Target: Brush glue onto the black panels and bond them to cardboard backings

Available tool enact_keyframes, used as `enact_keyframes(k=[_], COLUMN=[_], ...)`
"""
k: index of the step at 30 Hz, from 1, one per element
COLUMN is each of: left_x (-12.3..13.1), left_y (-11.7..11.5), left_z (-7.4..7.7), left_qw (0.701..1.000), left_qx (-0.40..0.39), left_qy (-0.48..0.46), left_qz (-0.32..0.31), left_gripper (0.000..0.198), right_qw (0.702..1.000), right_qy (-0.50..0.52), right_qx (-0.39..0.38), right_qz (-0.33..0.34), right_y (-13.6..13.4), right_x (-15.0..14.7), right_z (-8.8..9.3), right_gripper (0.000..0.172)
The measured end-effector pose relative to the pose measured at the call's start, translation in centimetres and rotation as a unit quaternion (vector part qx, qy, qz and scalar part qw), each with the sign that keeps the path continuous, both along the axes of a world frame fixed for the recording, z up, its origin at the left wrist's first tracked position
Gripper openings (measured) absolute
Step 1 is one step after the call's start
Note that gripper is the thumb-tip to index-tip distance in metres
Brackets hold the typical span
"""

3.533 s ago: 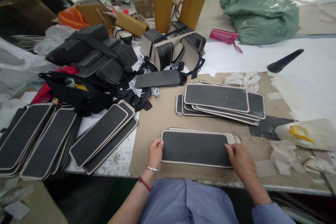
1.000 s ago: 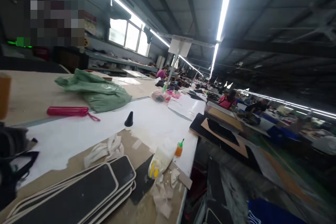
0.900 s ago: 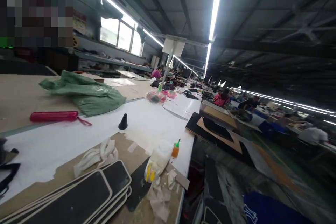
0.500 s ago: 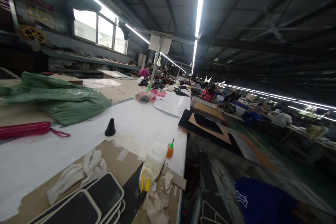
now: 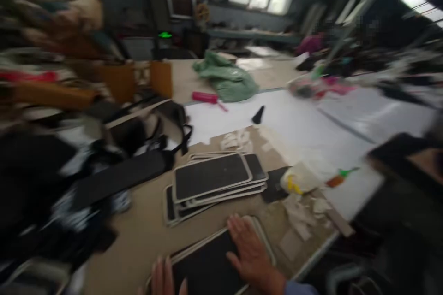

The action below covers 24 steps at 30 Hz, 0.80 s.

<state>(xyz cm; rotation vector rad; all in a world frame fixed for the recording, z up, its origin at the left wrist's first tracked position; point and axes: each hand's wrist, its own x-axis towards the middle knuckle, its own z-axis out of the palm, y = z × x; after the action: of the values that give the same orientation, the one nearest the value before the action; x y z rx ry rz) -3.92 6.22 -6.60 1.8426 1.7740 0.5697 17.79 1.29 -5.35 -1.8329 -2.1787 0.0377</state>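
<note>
My right hand (image 5: pixel 249 252) lies flat with fingers stretched on a black panel with a pale edge (image 5: pixel 204 265), near its right end. At the bottom of the view, my left hand (image 5: pixel 163 279) rests at the same panel's left end, fingers extended and partly cut off by the frame. Beneath the top panel, the pale rims of others show. Just beyond is a loose stack of similar rounded black panels (image 5: pixel 211 177). To its right, a whitish bottle with a yellow tip (image 5: pixel 301 177) lies beside crumpled paper (image 5: pixel 299 216).
A green-capped orange bottle (image 5: pixel 337 179) lies near the table's right edge. Farther back are a black cone (image 5: pixel 258 115), a magenta pouch (image 5: pixel 205 97) and green cloth (image 5: pixel 228 78). Dark bags and straps (image 5: pixel 148 124) crowd the left. Another person's hands (image 5: pixel 81 14) work at upper left.
My view has swung left and down, with motion blur. Both my hands and the panel under them now show; the stacked panels and bottle appear higher in view.
</note>
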Motion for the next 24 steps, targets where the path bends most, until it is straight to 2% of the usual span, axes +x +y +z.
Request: enact_keyframes(k=[2,3,5,7,9,13,16,20,24], left_x=[-4.8,-6.5,-8.7,-9.6,-9.4,-8.0,-7.3,-7.0,-7.2], left_y=[-2.0,-2.6,-3.2,-3.4,-3.4,-4.0,-4.5,-4.6,-4.3], left_z=[0.4,0.5,0.8,1.1,1.3,1.4,1.1,0.8,1.0], left_qw=[0.996,0.990,0.966,0.936,0.925,0.937,0.952,0.963,0.955], left_qx=[-0.006,-0.005,-0.030,-0.077,-0.120,-0.130,-0.097,-0.065,-0.093], left_qy=[0.026,-0.015,-0.098,-0.167,-0.206,-0.231,-0.198,-0.166,-0.185], left_qz=[0.091,0.137,0.239,0.301,0.296,0.226,0.213,0.200,0.211], left_gripper=[0.044,0.048,0.053,0.054,0.052,0.048,0.046,0.044,0.051], right_qw=[1.000,1.000,0.999,0.997,0.993,0.978,0.964,0.946,0.932], right_qy=[0.001,0.008,0.025,0.036,0.045,0.085,0.133,0.170,0.207], right_qx=[0.009,0.025,0.041,0.046,0.033,-0.030,-0.069,-0.084,-0.114], right_qz=[-0.004,-0.010,-0.024,-0.053,-0.103,-0.190,-0.221,-0.263,-0.276], right_y=[0.0,0.2,0.5,-0.2,-1.5,-3.4,-3.3,-2.7,-2.1], right_x=[-0.4,-0.2,0.6,1.7,2.6,3.3,2.9,2.5,3.0], right_z=[-0.9,-1.3,-1.5,-1.2,-1.0,-1.1,-1.1,-0.6,-0.3], right_gripper=[0.062,0.060,0.054,0.049,0.046,0.039,0.034,0.033,0.035])
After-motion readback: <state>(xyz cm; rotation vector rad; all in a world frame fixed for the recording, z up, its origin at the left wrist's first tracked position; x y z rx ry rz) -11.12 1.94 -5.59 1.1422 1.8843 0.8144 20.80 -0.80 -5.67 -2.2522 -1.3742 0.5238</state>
